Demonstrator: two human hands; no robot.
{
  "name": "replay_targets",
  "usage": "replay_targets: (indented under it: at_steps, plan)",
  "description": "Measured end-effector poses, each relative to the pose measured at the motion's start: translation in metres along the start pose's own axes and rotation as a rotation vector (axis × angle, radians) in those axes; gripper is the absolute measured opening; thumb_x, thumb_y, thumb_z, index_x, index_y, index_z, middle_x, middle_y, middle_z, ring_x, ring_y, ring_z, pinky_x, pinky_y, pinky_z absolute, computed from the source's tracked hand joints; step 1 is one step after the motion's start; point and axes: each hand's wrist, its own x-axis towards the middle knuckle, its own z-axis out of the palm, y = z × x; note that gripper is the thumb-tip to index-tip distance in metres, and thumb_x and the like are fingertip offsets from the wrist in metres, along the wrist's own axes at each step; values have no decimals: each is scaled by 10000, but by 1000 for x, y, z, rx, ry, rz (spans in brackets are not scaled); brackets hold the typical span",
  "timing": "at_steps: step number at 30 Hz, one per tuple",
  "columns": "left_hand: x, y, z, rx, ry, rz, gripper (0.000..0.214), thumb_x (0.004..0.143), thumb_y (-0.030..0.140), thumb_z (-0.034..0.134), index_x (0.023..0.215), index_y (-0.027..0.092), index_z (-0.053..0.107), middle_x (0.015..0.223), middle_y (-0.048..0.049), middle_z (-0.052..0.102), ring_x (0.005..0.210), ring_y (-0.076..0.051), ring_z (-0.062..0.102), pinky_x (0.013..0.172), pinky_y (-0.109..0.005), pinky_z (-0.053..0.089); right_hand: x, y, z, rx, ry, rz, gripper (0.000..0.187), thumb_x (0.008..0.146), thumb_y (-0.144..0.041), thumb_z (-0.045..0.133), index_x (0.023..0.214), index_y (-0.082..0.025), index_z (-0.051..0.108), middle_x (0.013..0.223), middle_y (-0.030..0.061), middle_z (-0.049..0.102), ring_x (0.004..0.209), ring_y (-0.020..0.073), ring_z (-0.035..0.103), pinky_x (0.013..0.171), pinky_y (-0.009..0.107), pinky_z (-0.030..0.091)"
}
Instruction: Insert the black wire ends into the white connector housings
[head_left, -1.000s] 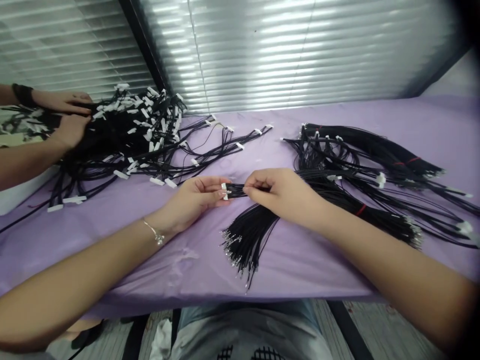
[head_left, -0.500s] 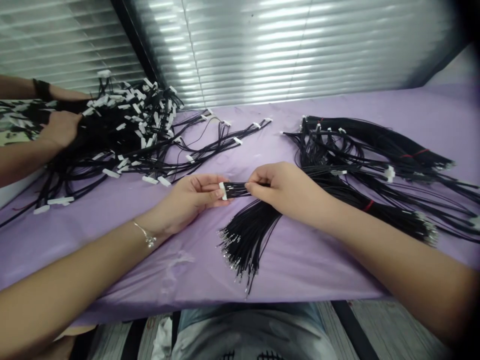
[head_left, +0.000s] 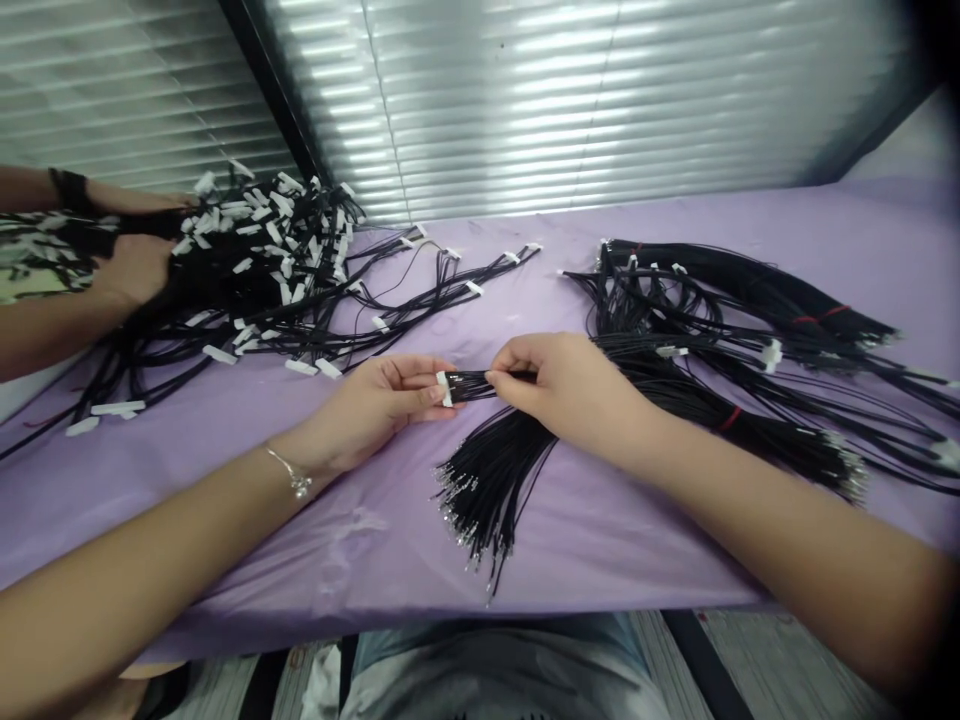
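Observation:
Between the fingers of my left hand (head_left: pixel 394 395) is a small white connector housing (head_left: pixel 447 388). Several black wires (head_left: pixel 472 384) run from the housing to my right hand (head_left: pixel 547 380), whose thumb and forefinger pinch them a short way off. Just below my right hand, a thick bundle of black wires (head_left: pixel 495 480) fans out on the table, bare metal terminals at its tips. That bundle continues under my right hand to a red-tied length (head_left: pixel 731 418) on the right. My right palm hides part of the pinched wires.
The table has a purple cover (head_left: pixel 390 560). On the left lies a large heap of black cables with white connectors (head_left: pixel 255 240), where another person's hands (head_left: pixel 135 270) are working. More tied wires (head_left: pixel 750 275) lie at the back right. Window blinds (head_left: pixel 480 100) stand behind.
Both my hands keep nearly the same hold on the connector and wires. The other person's hands have shifted slightly to the right at the cable heap, whose connectors have moved a little.

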Motion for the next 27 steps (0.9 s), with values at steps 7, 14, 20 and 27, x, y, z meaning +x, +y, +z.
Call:
replay_targets:
  at_steps: [7,14,20,27]
  plan:
    - [0,0,0,1,-1,-3,227,681,47,736,892,132,719,845,-38,710,775,-121,663,734,-216,561,1,0,1,-5,8,5,151,780,-189,531,732,-148,669,670,-2,655,557,83,515,565,224,349]
    - [-1,1,0,-14,-10,1,210,699,41,720,891,126,717,801,-26,704,738,-108,659,726,-209,566,0,-1,-1,-9,-16,-18,143,756,-179,530,698,-152,657,657,-15,648,558,74,509,564,216,342]
    - [1,1,1,-24,-11,-12,227,684,19,722,885,125,721,794,-29,704,732,-110,661,717,-205,568,1,1,1,1,-1,-6,153,767,-195,529,715,-153,667,646,-13,645,545,76,502,556,220,336]
    - [0,1,-1,-5,-9,-7,224,680,49,736,888,132,723,846,-43,712,767,-125,665,724,-220,565,0,-1,3,-9,22,2,168,779,-213,527,737,-153,679,651,-7,649,543,79,499,556,222,332]
